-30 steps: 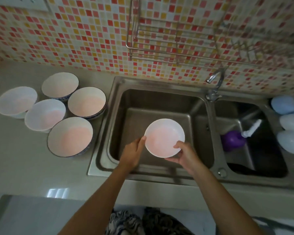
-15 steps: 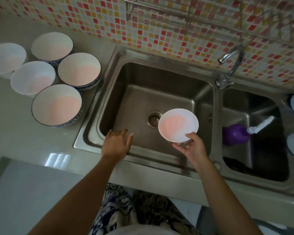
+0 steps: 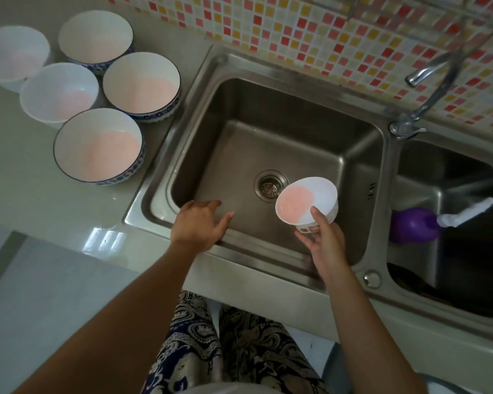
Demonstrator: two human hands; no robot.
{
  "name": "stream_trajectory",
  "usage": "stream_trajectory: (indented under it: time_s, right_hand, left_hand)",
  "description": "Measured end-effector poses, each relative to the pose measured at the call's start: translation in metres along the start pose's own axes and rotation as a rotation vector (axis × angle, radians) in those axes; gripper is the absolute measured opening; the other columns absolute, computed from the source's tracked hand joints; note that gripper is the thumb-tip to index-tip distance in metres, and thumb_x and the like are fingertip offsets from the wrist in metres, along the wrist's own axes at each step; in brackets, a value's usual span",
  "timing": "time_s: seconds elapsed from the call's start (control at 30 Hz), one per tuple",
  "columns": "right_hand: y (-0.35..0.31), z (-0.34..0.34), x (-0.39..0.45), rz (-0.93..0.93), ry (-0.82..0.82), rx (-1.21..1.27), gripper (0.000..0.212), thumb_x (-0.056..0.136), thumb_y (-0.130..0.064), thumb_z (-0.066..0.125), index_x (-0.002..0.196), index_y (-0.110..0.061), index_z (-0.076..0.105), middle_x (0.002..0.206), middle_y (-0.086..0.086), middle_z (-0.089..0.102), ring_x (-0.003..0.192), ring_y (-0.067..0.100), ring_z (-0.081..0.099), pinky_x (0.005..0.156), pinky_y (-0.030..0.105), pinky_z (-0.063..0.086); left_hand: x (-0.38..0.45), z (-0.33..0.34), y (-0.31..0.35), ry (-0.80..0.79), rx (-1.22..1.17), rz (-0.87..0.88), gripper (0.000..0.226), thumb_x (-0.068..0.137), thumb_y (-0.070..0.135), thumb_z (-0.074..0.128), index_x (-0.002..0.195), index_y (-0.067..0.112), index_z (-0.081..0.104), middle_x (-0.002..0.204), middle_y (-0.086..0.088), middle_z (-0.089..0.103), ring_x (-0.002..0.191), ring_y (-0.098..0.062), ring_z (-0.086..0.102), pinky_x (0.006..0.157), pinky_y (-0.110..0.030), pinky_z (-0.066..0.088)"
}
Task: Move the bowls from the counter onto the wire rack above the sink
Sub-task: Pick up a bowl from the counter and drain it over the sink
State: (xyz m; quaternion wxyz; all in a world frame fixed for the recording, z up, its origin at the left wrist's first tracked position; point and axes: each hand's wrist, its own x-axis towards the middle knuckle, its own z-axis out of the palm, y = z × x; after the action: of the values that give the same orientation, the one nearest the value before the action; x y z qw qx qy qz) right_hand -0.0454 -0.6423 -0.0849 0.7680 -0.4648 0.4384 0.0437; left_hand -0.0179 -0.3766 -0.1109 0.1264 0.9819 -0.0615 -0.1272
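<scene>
Five bowls are seen grouped on the pale worktop (image 3: 26, 200) at the far left. A plain white bowl (image 3: 10, 59) is cut by the frame edge, and a second white bowl (image 3: 59, 92) is set just beside it. Behind these a blue-patterned bowl (image 3: 96, 36) is placed near the tiled wall (image 3: 296, 32); another patterned bowl (image 3: 141, 83) stands next to the sink rim, and the nearest patterned bowl (image 3: 97, 145) is set in front of it — all five upright.

Further right, the left hand (image 3: 199, 226) is held over the front edge of the steel sink (image 3: 239, 109), its fingers relaxed and spread, nothing grasped. The drain (image 3: 269, 186) is visible in the basin floor.

To the right of it, a small white bowl (image 3: 306, 200) is gripped by the right hand (image 3: 322, 240) above the basin — thumb laid over the near rim, fingers curled under the base, the bowl tilted toward the camera. It is well apart from the five on the worktop.

The tap (image 3: 427, 89) rises at the divider. In the second basin a purple bottle (image 3: 413, 226) with a white nozzle is lying. Bars of the wire rack (image 3: 410, 12) are glimpsed, blurred, along the top edge.
</scene>
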Motion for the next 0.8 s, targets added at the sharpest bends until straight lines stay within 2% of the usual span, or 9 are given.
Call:
stream_trajectory:
  time_s: [0.2,0.33,0.4,0.47,0.53,0.6,0.7,0.77,0.8]
  right_hand:
    - [0.005,0.008,0.01,-0.127,0.122,-0.081,0.071,0.074,-0.016,0.083,0.134,-0.008,0.044,0.12,0.0,0.062,0.11,0.017,0.062,0.088,0.048,0.057]
    - [0.015,0.01,0.015,-0.21,0.198,-0.171,0.08,0.067,-0.02,0.088,0.133,-0.01,0.043,0.112,-0.007,0.062,0.106,0.013,0.063,0.088,0.046,0.057]
    - [0.018,0.01,0.015,-0.27,0.24,-0.252,0.086,0.062,-0.025,0.09,0.133,-0.011,0.043,0.113,-0.006,0.063,0.1,0.008,0.063,0.086,0.039,0.058]
    - [0.019,0.011,0.013,-0.333,0.259,-0.341,0.084,0.065,-0.024,0.089,0.132,-0.01,0.042,0.117,-0.001,0.063,0.095,0.003,0.062,0.076,0.019,0.056]
    - [0.02,0.013,0.011,-0.392,0.266,-0.391,0.08,0.066,-0.022,0.089,0.131,-0.009,0.042,0.116,0.001,0.062,0.091,0.003,0.062,0.068,0.01,0.052]
    - [0.023,0.013,0.012,-0.432,0.271,-0.437,0.08,0.064,-0.025,0.09,0.128,-0.012,0.043,0.114,-0.001,0.063,0.094,0.007,0.064,0.073,0.017,0.055]
    - [0.028,0.014,0.011,-0.467,0.267,-0.525,0.083,0.055,-0.042,0.089,0.121,-0.024,0.043,0.112,-0.007,0.061,0.097,0.01,0.064,0.077,0.031,0.058]
    - [0.029,0.016,0.009,-0.508,0.259,-0.584,0.085,0.049,-0.049,0.088,0.117,-0.027,0.043,0.113,-0.005,0.061,0.097,0.01,0.064,0.074,0.029,0.058]
    - [0.029,0.017,0.008,-0.527,0.25,-0.61,0.085,0.05,-0.047,0.09,0.118,-0.024,0.043,0.114,-0.003,0.059,0.096,0.008,0.063,0.072,0.025,0.057]
  left_hand:
    - [0.002,0.004,-0.001,-0.002,-0.004,-0.003,0.067,0.088,0.069,0.021,0.126,0.024,0.053,0.085,-0.005,0.074,0.099,-0.024,0.066,0.108,-0.038,0.035]
    - [0.001,0.002,-0.001,0.018,-0.019,0.003,0.063,0.09,0.066,0.026,0.125,0.023,0.055,0.084,-0.006,0.074,0.098,-0.024,0.066,0.106,-0.037,0.036]
    - [0.001,0.002,0.0,0.016,-0.021,0.0,0.064,0.09,0.067,0.025,0.125,0.023,0.054,0.083,-0.006,0.074,0.098,-0.023,0.066,0.106,-0.037,0.036]
    - [0.001,0.001,-0.001,0.008,-0.028,-0.002,0.065,0.089,0.068,0.024,0.125,0.023,0.054,0.081,-0.005,0.074,0.097,-0.022,0.067,0.106,-0.037,0.036]
    - [0.0,0.0,0.0,0.01,-0.03,-0.002,0.064,0.089,0.067,0.025,0.125,0.023,0.055,0.083,-0.004,0.074,0.097,-0.022,0.067,0.106,-0.037,0.036]
    - [0.0,-0.002,0.001,0.005,-0.036,-0.004,0.064,0.089,0.067,0.025,0.125,0.023,0.054,0.086,-0.004,0.074,0.099,-0.023,0.066,0.106,-0.037,0.035]
    - [-0.001,-0.004,0.002,0.003,-0.041,-0.01,0.062,0.09,0.066,0.028,0.125,0.022,0.055,0.088,-0.006,0.074,0.099,-0.025,0.066,0.106,-0.037,0.036]
    - [-0.002,-0.005,0.002,0.002,-0.05,-0.008,0.062,0.09,0.066,0.028,0.125,0.022,0.055,0.086,-0.006,0.074,0.098,-0.025,0.066,0.105,-0.037,0.036]
    - [-0.002,-0.006,0.003,0.002,-0.055,-0.008,0.062,0.089,0.065,0.029,0.125,0.022,0.055,0.086,-0.006,0.074,0.099,-0.025,0.066,0.105,-0.037,0.036]
